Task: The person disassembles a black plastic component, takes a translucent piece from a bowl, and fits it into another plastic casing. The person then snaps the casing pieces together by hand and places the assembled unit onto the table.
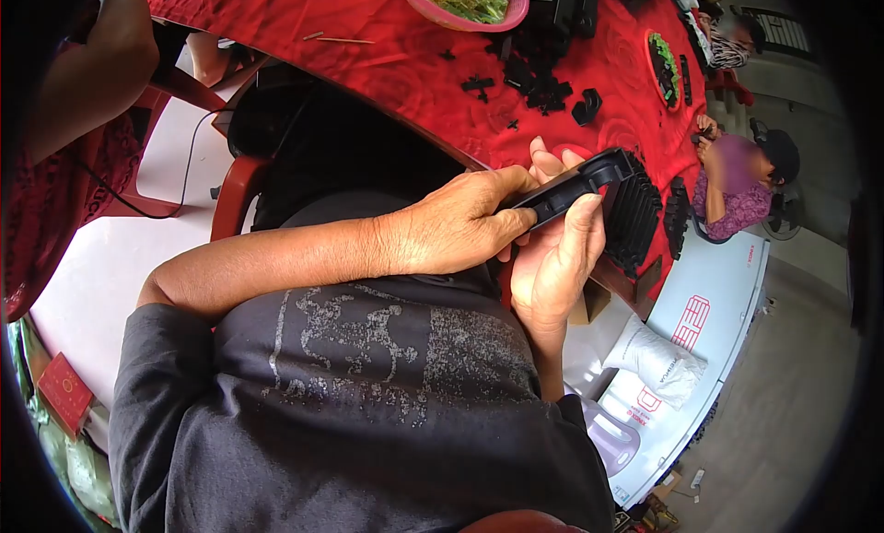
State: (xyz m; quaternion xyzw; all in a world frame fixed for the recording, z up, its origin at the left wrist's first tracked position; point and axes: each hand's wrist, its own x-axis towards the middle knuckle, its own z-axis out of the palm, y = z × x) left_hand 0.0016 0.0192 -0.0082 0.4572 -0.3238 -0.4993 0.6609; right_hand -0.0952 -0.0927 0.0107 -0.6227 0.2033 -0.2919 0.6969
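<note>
Best bits of writing first: the white box [723, 335] at lower right has red logos and lettering, but it's turned sideways and tiny, so no sure reading. The white bag [656, 363] lying on it has dark print, also unreadable. The dark T-shirt [359, 459] has a cracked pale print, and the red booklet [64, 390] at lower left has markings too small to make out.

Right of centre, the left hand [451, 222] grips one end of a black plastic part [571, 185], while the right hand [559, 252] holds it from below, thumb on the near edge. The fingers hide bits of it. Just behind sits a ribbed black stack [633, 220], partly blocked by that part. The red-covered desk [396, 72] also carries black pieces [543, 86] and a pink bowl [517, 6] of greenish stuff up top. Someone in a purple patterned top [741, 197] sits at far right.
</note>
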